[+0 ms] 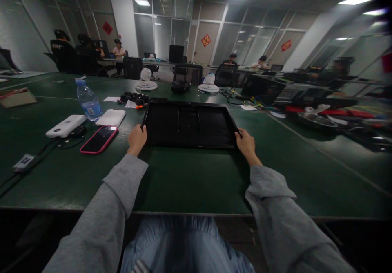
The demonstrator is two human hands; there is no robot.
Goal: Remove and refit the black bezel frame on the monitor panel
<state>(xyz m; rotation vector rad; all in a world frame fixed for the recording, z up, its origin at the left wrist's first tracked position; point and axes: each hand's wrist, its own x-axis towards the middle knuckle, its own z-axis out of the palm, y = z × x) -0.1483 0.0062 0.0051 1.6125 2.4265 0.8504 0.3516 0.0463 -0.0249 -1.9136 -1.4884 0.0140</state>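
Note:
A wide black rectangular tray-like frame [214, 128] with a raised rim lies at the middle of the green table [196, 183]. Two thin upright lines and a dark shape show in its recessed face. My left hand [137, 139] is closed on its left edge, with the thumb near the rim. At the opposite side, my right hand [246, 143] grips the right edge. The pink-edged phone [99, 139] lies left of my left hand, screen up, near a folded white cloth or paper [111, 117].
At the left are a water bottle [88, 101], a white power bank [66, 126] with cables, and a box [17, 97]. Beyond the frame stand two small white fans [146, 81]. A metal pan [317, 121] and cables lie right. People sit in the background.

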